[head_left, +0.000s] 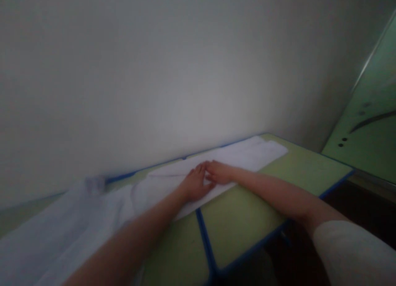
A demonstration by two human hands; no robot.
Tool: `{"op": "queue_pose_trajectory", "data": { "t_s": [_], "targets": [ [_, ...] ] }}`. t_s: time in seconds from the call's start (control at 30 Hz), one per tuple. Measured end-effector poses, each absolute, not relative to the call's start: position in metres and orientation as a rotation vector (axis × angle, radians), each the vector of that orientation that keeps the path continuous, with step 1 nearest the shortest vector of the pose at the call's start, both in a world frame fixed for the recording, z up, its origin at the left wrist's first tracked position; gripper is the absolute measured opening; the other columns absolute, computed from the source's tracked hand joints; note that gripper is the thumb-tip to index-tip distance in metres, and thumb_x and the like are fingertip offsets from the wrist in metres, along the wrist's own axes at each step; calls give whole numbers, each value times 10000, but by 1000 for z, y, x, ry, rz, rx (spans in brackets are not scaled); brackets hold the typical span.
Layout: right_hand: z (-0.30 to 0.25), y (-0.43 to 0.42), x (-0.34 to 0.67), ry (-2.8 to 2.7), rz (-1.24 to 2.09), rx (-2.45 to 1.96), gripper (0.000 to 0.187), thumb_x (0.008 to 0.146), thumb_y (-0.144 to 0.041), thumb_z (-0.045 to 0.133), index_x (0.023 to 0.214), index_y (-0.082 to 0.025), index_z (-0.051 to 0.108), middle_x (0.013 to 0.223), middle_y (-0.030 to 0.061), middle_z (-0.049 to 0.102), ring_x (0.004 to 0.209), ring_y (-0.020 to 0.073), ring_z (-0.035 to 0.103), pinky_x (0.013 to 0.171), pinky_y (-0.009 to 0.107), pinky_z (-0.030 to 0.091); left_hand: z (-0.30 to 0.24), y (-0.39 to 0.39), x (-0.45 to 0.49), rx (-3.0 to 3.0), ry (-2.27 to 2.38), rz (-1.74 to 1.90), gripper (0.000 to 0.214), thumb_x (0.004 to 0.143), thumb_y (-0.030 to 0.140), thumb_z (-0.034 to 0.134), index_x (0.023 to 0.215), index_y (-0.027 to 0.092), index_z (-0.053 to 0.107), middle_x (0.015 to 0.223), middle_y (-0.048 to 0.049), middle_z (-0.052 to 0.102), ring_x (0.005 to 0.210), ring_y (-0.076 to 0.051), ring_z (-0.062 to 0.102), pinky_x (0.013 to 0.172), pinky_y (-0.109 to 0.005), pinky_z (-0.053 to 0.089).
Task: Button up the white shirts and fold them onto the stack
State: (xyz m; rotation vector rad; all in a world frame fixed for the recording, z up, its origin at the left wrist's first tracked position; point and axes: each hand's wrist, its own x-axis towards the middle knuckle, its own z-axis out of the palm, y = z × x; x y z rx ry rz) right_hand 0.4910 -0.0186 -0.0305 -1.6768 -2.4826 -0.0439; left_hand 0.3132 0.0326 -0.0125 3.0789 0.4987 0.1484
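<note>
A long white cloth garment (244, 154) lies folded in a strip along the back of the green table. My left hand (195, 183) rests flat on its middle, thumb spread away from the fingers. Just to the right, my right hand (220, 172) also lies on the cloth, its fingertips meeting those of my left hand. Neither hand appears to grip the fabric. Toward the left the cloth widens into a looser, rumpled part (68, 224), partly hidden behind my left forearm. The picture is dim and blurred.
The green tabletop (241, 224) has blue edging (255, 249) and a blue seam (204, 236) between two sections. A plain grey wall (185, 71) stands right behind it. At the right is a green panel (371, 129) with dark holes and a curved dark mark.
</note>
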Motion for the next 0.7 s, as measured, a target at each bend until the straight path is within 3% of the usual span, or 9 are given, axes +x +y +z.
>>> {"op": "queue_pose_trajectory", "data": {
  "t_s": [0.2, 0.47, 0.7],
  "targets": [
    [-36, -44, 579, -2334, -72, -1829, 745, 851, -609, 258, 1409, -116, 223, 1441, 112, 213, 1332, 219, 200, 1095, 377, 161, -19, 46, 307, 3088, 524, 70, 980, 740, 747, 199, 1419, 53, 70, 1472, -159, 89, 1356, -284, 52, 1098, -391, 83],
    [-55, -93, 770, -1977, -98, -2225, 745, 821, -629, 301, 1374, -131, 329, 1417, 103, 281, 1315, 240, 246, 1105, 392, 169, -18, 47, 307, 3091, 518, 29, 1067, 669, 796, 276, 1429, 102, -4, 1478, -135, 37, 1358, -274, 24, 1100, -394, 88],
    [-60, -106, 821, -1662, -14, -2349, 731, 816, -609, 317, 1348, -109, 373, 1411, 118, 299, 1305, 238, 271, 1095, 380, 191, -15, 47, 309, 3071, 516, 34, 1215, 539, 852, 372, 1429, 102, 25, 1480, -138, 35, 1357, -292, 33, 1104, -383, 67]
  ]
}}
